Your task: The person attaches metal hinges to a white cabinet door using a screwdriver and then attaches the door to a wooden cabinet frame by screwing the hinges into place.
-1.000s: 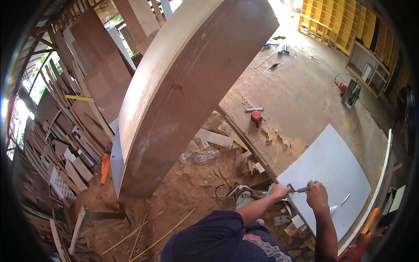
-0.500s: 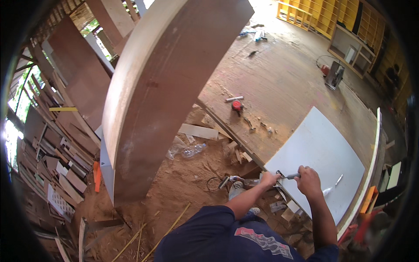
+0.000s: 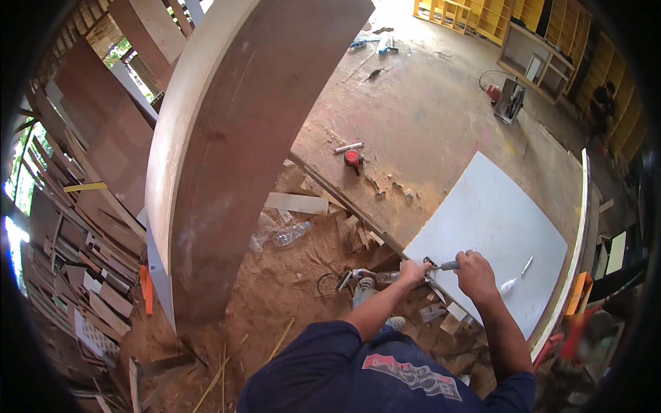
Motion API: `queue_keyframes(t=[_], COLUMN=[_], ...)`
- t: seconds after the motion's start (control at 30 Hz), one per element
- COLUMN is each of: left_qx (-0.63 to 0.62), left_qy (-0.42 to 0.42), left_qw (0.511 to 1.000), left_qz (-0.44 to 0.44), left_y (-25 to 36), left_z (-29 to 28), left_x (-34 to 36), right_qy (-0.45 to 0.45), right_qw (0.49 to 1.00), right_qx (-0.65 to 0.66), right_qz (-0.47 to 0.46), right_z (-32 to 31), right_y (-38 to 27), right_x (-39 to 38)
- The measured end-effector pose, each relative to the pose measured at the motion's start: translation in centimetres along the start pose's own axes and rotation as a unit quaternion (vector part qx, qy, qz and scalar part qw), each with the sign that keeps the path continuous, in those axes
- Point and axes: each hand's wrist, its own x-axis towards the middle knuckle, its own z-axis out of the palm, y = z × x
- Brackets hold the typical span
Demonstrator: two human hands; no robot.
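My right hand [image 3: 475,274] is closed around the grey grip of a hammer [image 3: 449,266], held low over the near-left edge of a pale grey-white sheet [image 3: 489,213]. The hammer's small dark head is right by my left fingers. My left hand [image 3: 414,271] is closed at the edge of the sheet and worktable; anything pinched in its fingers is too small to make out. To the right of my right hand, a small whitish bottle [image 3: 508,286] and a slim silver pen-like tool [image 3: 527,266] lie on the sheet.
A tall curved brown panel [image 3: 234,151] stands at the left. On the wooden worktable [image 3: 413,131] lie a red round tool [image 3: 353,159] and a power tool [image 3: 509,101]. Offcuts, a plastic bottle [image 3: 292,235] and sawdust cover the floor. A person [image 3: 603,100] is at the far right.
The whole view has shifted, so the table and sheet sit further left and higher. Both hands stay at the sheet's edge, the right still holding the hammer beside the left.
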Motion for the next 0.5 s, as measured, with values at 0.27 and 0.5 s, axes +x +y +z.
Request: queue_keyframes(t=[0.27, 0.5], left_qx=[0.026, -0.023], left_qy=[-0.022, 0.031], left_qw=[0.999, 0.996], left_qz=[0.01, 0.079], left_y=[-0.5, -2.0], left_z=[0.3, 0.1], left_x=[2.1, 2.8], right_qy=[-0.106, -0.026], right_qw=[0.982, 0.999], right_qx=[-0.054, 0.028], right_qz=[0.144, 0.023], right_z=[-0.9, -0.6], right_y=[-0.6, -0.2], right_x=[1.8, 0.8])
